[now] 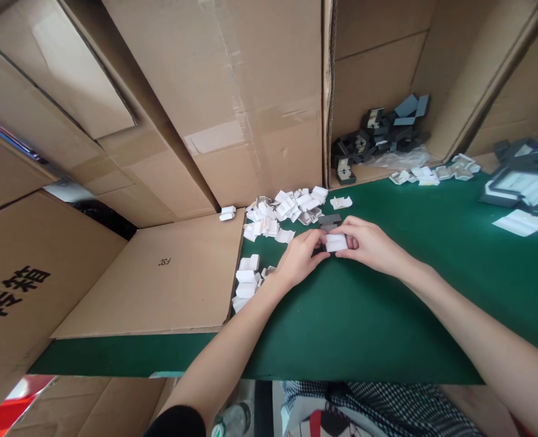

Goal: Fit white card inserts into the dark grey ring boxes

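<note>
Work sits over the green table (387, 328), forward of the body, both forearms reaching in from the near edge. Left hand (300, 256) is closed on the left side of a small dark box (329, 221), thumb along the near edge, fingers curled at the far side; this presumably keeps the box from sliding. Right hand (364, 243) grips the opposite side, thumb low at the near corner, forefinger across the top corner, a hold that would allow fine pressing or steadying. Between them a white insert (336, 243) lies in or over the near part of the box; whether fully seated, cannot tell. The lid part stands up behind, away from the thumbs, which leaves the insert exposed to the fingers. White pile (291, 207) lies just beyond and left of the left hand, within easy reach, its pieces lying loose at all angles. More white pieces (248, 282) stand against the edge of a cardboard sheet (173, 273), beside the left forearm; the sheet edge likely acts as a stop. Dark boxes (387, 130) are heaped inside an open carton (387, 36) at the back, its walls containing them. Further white pieces lie before that carton. Far right, a blurred dark heap (526, 176) sits well apart from the hands.
</note>
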Demonstrator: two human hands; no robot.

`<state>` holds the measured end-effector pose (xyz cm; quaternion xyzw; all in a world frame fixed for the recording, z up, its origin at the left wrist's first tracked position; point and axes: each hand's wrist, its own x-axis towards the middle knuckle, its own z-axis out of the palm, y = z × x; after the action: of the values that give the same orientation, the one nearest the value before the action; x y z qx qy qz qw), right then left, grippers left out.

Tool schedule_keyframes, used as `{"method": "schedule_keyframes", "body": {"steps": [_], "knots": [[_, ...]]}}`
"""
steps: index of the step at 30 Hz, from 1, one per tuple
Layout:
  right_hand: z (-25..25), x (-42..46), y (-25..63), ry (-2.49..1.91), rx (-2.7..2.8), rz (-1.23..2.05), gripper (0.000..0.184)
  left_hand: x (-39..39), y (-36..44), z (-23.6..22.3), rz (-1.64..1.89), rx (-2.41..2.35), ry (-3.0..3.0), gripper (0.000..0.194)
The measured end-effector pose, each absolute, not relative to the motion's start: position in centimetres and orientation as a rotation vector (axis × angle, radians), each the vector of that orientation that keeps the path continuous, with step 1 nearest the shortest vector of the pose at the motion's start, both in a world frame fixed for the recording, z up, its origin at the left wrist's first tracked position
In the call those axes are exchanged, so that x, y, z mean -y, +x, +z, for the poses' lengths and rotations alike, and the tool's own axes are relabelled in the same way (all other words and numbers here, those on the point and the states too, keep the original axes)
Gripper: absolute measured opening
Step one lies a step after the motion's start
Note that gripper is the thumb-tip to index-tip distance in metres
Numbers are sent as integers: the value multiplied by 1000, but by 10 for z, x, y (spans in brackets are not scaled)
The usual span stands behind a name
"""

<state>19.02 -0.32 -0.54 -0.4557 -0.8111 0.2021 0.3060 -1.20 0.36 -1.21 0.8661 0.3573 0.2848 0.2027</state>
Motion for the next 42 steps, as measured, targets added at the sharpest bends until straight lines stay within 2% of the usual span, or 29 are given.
{"method": "schedule_keyframes", "body": {"steps": [5,9,15,22,33,39,42], "knots": [[-3,5,188,-1170,2178,564,26,-6,-13,-14,806,-999,2414,25],[1,7,186,-1158,2186,572,23,-7,-14,-13,851,-963,2429,22],[8,12,190,-1290,1926,833,33,-12,-17,-15,906,-969,2407,19],[4,8,187,-1441,1713,818,14,-12,-17,-18,936,-976,2395,18],[-9,8,179,-1416,1467,974,24,-10,-16,-16,916,-959,2354,25],[-4,12,175,-1486,1548,859,16,-9,-16,-12,894,-960,2344,28],[-3,11,177,-1455,1555,926,14,-10,-17,-12,838,-989,2402,29]]}}
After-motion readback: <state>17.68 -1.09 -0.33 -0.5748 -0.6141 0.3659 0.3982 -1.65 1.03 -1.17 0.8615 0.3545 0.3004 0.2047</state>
